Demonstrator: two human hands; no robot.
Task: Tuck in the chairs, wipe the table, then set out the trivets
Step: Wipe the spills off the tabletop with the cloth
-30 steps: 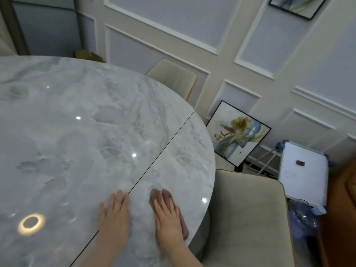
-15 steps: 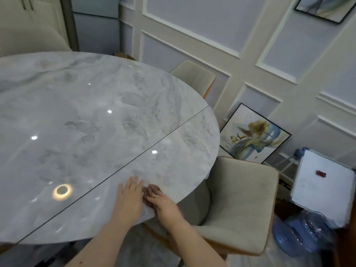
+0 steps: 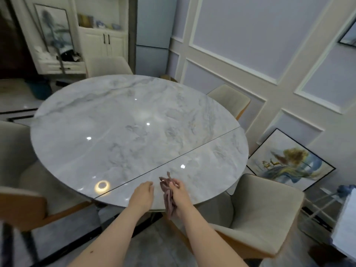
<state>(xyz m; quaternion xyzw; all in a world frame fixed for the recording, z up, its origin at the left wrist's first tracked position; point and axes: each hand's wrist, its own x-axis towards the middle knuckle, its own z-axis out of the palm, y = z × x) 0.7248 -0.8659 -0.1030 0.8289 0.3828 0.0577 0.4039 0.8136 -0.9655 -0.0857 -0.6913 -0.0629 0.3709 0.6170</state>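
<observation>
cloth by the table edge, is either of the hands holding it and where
The right hand grips the brown cloth bunched around its middle, both ends loose. The left hand holds nothing.

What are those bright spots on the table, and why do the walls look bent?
Head view: the spots are ceiling lights mirrored in the glossy marble table, including one glowing ring near the left hand; the wide-angle lens bows the wall panels; the edges are smeared, the striped patch bottom left most of all.

Left chair (image 3: 17,201) blurred, cut off by edge; cloth (image 3: 168,195) partly hidden by right hand (image 3: 180,197).
</observation>
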